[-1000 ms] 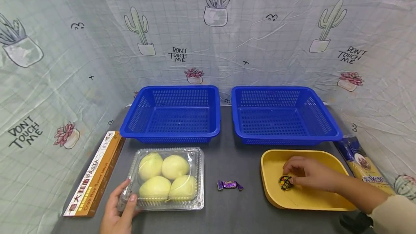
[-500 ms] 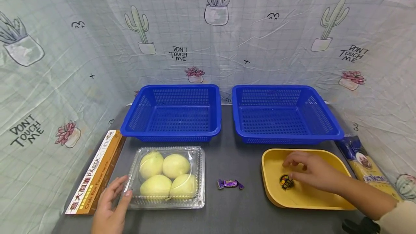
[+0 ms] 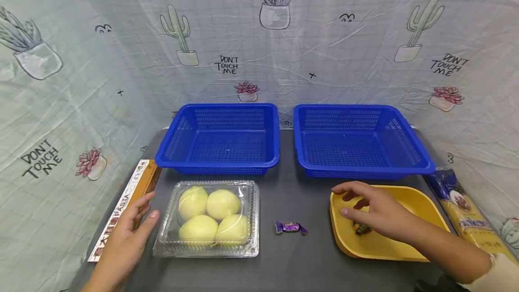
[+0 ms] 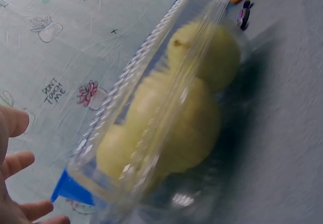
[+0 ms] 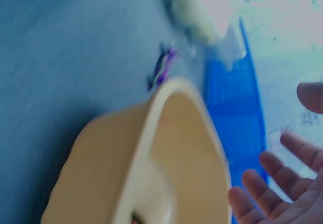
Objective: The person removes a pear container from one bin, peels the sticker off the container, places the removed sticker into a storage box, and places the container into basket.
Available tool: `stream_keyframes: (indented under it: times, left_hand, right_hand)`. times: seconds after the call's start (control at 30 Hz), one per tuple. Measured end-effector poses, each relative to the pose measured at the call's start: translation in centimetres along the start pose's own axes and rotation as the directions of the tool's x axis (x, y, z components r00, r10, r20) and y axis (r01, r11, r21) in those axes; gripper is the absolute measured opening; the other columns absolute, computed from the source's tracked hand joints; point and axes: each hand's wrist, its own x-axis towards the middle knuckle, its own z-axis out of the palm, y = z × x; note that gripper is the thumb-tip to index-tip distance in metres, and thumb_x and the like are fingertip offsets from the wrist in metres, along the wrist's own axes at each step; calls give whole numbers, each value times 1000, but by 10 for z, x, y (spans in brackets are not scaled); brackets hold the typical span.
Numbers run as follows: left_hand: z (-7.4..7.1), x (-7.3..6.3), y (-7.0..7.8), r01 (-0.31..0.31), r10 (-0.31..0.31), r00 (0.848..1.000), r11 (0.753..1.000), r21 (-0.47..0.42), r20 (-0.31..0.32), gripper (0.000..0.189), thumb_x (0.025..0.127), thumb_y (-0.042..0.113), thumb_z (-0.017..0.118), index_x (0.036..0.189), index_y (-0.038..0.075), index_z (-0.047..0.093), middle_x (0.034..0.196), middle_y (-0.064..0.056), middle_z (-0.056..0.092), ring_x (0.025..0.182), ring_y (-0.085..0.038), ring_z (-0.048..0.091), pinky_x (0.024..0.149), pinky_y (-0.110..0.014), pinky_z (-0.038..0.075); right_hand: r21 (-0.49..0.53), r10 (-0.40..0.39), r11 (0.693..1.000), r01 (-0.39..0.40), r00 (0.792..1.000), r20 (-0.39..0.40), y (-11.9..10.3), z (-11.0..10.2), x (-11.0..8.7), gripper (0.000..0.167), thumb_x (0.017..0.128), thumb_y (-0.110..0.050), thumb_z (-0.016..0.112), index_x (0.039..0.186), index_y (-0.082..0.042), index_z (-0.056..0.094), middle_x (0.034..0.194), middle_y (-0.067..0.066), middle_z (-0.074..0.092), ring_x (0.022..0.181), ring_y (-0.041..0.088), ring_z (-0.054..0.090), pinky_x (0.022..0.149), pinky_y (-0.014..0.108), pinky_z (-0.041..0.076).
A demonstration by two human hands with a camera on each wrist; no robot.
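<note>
My left hand (image 3: pixel 126 233) hangs just left of a clear plastic clamshell box (image 3: pixel 254 220) of pale yellow-green fruit (image 3: pixel 223 205), fingers apart and holding nothing. It covers part of a long pasta box (image 3: pixel 129 195). In the left wrist view, a gap shows between the fingertips (image 4: pixel 19 161) and the clamshell. My right hand (image 3: pixel 375 211) is over the left side of a yellow tray (image 3: pixel 421 197), its fingers spread and nothing held. Partly hidden under that hand, a small dark piece with colourful spots (image 3: pixel 361 229) lies on the tray's floor.
A purple wrapped candy (image 3: pixel 291 227) lies between the clamshell and the tray. Two blue baskets, one left (image 3: pixel 219 165) and one right (image 3: pixel 365 170), stand along the back. A blue and yellow pasta bag (image 3: pixel 466 213) lies at the right, by the patterned cloth wall (image 3: pixel 312 48).
My left hand has let go of the clamshell and drawn back to the left. The right hand has left the small dark piece in the tray and moved up and leftward.
</note>
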Motion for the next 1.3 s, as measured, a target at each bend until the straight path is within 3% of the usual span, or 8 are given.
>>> stream_keyframes:
  times: [0.1,0.27,0.43,0.53,0.8,1.0,1.1,1.3]
  left_hand:
    - [-7,10,1,-24,23,999,1000,3,47,60,114,31,55,168,15,33,170,-23,29,151,-50,30,121,-47,35]
    - [-19,27,0,-73,70,994,997,34,79,57,116,30,51,168,15,34,165,-24,37,144,-36,42,94,-10,42]
    - [-29,47,-5,-84,84,991,996,-7,103,55,117,28,48,167,12,32,167,-20,32,131,0,50,89,-14,50]
    - [-33,59,-9,-103,105,989,994,-21,104,53,117,24,48,166,8,34,164,-19,33,120,10,51,87,-18,52]
    - [-43,92,-10,-66,61,985,997,27,160,62,116,31,48,168,5,25,164,-31,28,110,1,53,83,-24,56]
    - [-44,120,-17,-43,47,978,999,-28,201,67,116,35,48,171,7,19,168,-33,20,132,-31,48,87,-25,58]
    - [-43,131,-21,-39,48,974,998,-41,222,69,116,37,46,172,8,16,170,-34,15,141,-45,40,89,-26,59]
    - [-34,150,-28,10,20,969,993,-120,248,70,116,38,47,172,11,16,170,-36,7,148,-44,34,92,-30,60]
  right_hand:
    - [82,67,994,-72,996,63,-12,3,5,41,105,-29,72,145,-21,61,142,7,64,122,33,64,82,37,61]
    - [193,147,965,-177,976,161,-26,16,17,55,105,-36,72,154,-21,51,154,15,54,133,45,55,75,50,60]
    - [219,104,964,-148,974,202,-36,39,30,62,106,-37,70,159,-17,44,159,16,49,137,44,52,103,63,50]
    - [253,99,955,-155,970,221,-43,52,37,65,106,-38,70,161,-18,41,162,17,45,139,45,49,106,68,47]
    - [313,108,932,-184,964,244,-62,83,60,71,105,-40,70,165,-23,36,162,20,45,141,45,50,104,62,51]
    - [440,132,873,-212,970,206,-71,109,80,74,104,-31,70,166,-16,32,161,30,41,121,40,63,89,50,59]
    - [447,160,868,-216,974,159,-72,122,85,78,103,-31,71,168,-19,30,162,30,39,127,44,60,93,53,57]
    - [463,179,864,-197,980,84,-71,150,94,82,101,-34,73,169,-21,28,162,27,39,140,50,50,95,58,55]
